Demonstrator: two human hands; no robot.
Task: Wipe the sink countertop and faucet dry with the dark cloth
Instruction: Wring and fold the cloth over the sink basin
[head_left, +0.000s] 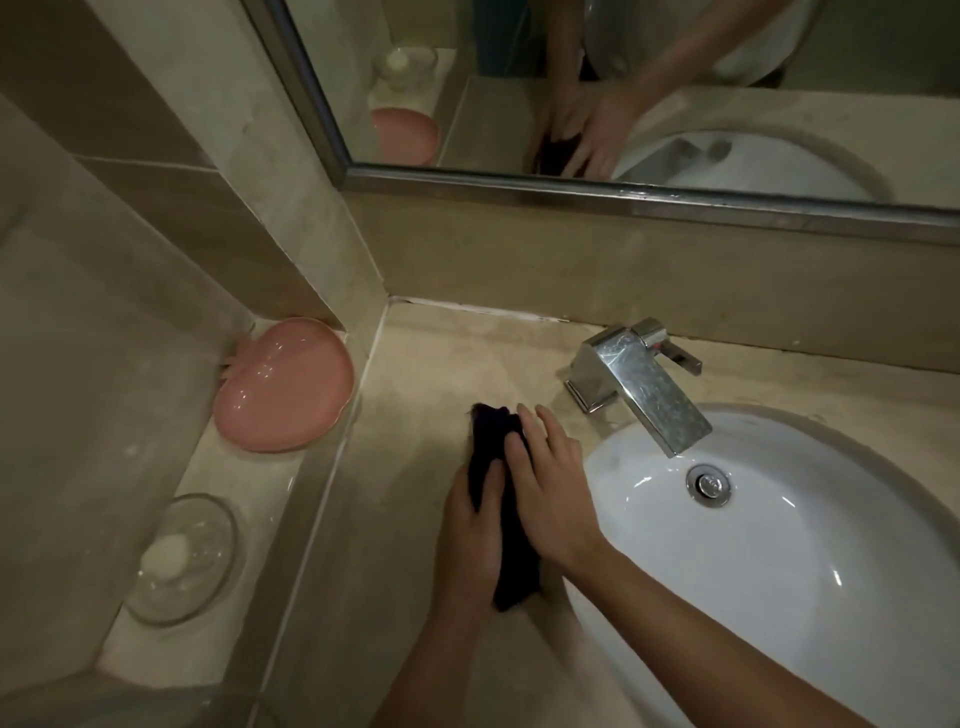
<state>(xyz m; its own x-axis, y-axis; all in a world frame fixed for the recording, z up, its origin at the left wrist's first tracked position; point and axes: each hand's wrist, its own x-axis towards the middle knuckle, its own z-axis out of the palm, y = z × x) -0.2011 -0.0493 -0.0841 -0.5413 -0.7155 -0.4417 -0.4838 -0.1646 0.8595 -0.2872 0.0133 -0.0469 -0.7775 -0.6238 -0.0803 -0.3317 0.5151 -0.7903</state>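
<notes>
The cloth (501, 499) — dark, bunched long and narrow — lies on the countertop (415, 374) by the sink's (779, 571) left rim. Right hand (550, 483) presses it flat-fingered; left hand (470, 525) seems to grip its edge.

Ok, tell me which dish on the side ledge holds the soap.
The clear glass dish, nearer the camera, holds the white soap; the pink dish by the corner shows none.
</notes>
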